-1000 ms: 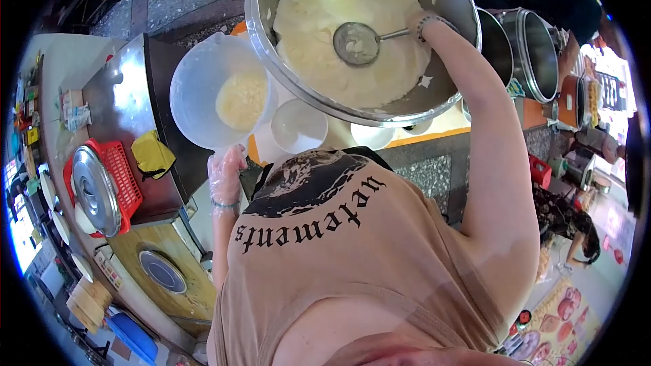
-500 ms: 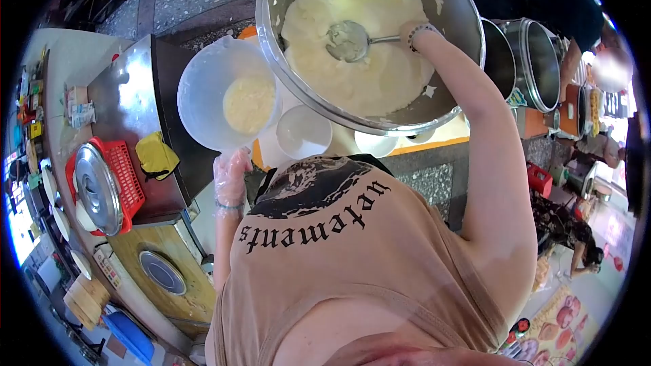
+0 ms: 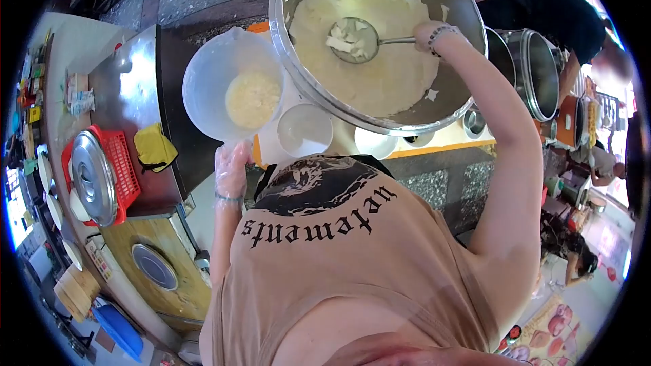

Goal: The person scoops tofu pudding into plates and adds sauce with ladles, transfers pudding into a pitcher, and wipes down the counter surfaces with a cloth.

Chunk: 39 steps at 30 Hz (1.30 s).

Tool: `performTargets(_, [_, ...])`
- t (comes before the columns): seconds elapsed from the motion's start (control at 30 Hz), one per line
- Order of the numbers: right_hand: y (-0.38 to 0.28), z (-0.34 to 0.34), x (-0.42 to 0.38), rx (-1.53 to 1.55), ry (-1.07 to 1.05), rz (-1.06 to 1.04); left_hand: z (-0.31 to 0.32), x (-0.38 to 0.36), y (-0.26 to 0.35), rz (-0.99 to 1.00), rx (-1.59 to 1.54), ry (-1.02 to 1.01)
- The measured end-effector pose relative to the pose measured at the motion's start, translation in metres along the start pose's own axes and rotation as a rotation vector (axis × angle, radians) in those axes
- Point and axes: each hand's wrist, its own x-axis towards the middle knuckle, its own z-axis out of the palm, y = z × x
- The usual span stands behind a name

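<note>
My right hand [image 3: 427, 35], a beaded bracelet at its wrist, grips the handle of a round metal ladle [image 3: 354, 40]. White pieces lie in the ladle, which is over the pale, creamy mass [image 3: 380, 85] inside a big steel pot [image 3: 461, 10]. In a clear plastic glove, my left hand [image 3: 232, 166] holds the near rim of a translucent plastic bucket [image 3: 210, 71]; its fingertips are partly hidden. Pale lumpy food [image 3: 252, 99] lies in the bucket. A white bowl [image 3: 305, 130] stands between bucket and pot.
More steel pots [image 3: 540, 74] stand at the right, near a person in dark clothes [image 3: 553, 7]. On the left are a metal counter [image 3: 129, 88], a yellow cloth [image 3: 155, 148], a red basket [image 3: 122, 169] with a metal lid [image 3: 93, 177], and a round lid [image 3: 154, 266].
The ladle has shifted slightly, and its bowl now shows separate white pieces. My right hand has moved a little right. The bucket and pot appear slightly shifted in the view.
</note>
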Motion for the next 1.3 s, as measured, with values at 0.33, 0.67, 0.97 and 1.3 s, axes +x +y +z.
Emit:
performTargets(0.33, [-0.014,-0.105,-0.11,-0.167,0.322,-0.13,-0.001,0.003,0.001,-0.107,-0.057,0.012])
performTargets(0.67, [-0.117,-0.166,-0.177,-0.374,0.537,-0.195,-0.014,0.01,0.018,-0.193,-0.415,-0.002])
performTargets(0.97, [-0.053,-0.135,-0.105,-0.325,0.474,-0.148,-0.007,0.013,0.005,-0.182,-0.45,0.029])
performTargets(1.3, [-0.018,-0.006,0.002,0.441,-0.006,0.19,-0.005,0.018,-0.009,0.018,-0.108,0.073])
